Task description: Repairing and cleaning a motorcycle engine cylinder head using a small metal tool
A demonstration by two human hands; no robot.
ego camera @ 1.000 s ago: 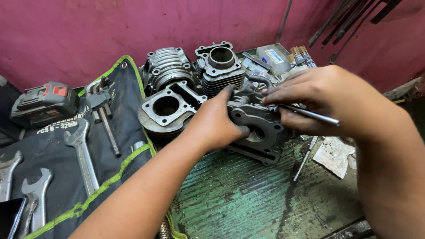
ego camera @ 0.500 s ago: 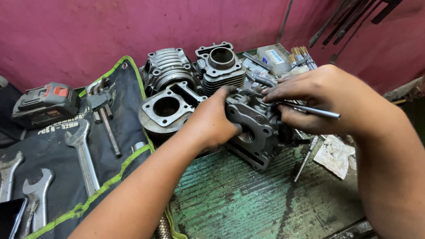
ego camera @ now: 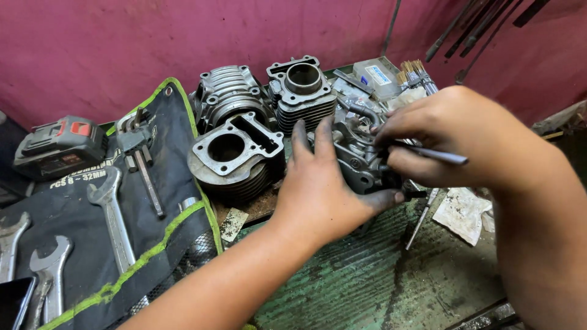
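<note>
Two hands on one part: my left hand (ego camera: 324, 192) is wrapped around a dark grey engine casting (ego camera: 361, 160), fingers spread over its top and the thumb tucked under its front edge, so it is closed on the part. My right hand (ego camera: 455, 137) pinches a thin metal rod (ego camera: 437, 154) between fingertips and thumb, with the rod lying across the casting's right side. The casting sits on the green tabletop (ego camera: 379, 281), just right of a finned cylinder block (ego camera: 235, 156) with an open bore. Behind that block stand two more finned cylinders, one rounded (ego camera: 226, 91) and one squarer (ego camera: 304, 85). A dark tool roll (ego camera: 165, 201) with green edging lies to the left, carrying open-end spanners (ego camera: 110, 214). A black and red power-tool battery (ego camera: 61, 146) sits at its far left. A crumpled paper scrap (ego camera: 461, 214) lies under my right wrist, near the casting.
</note>
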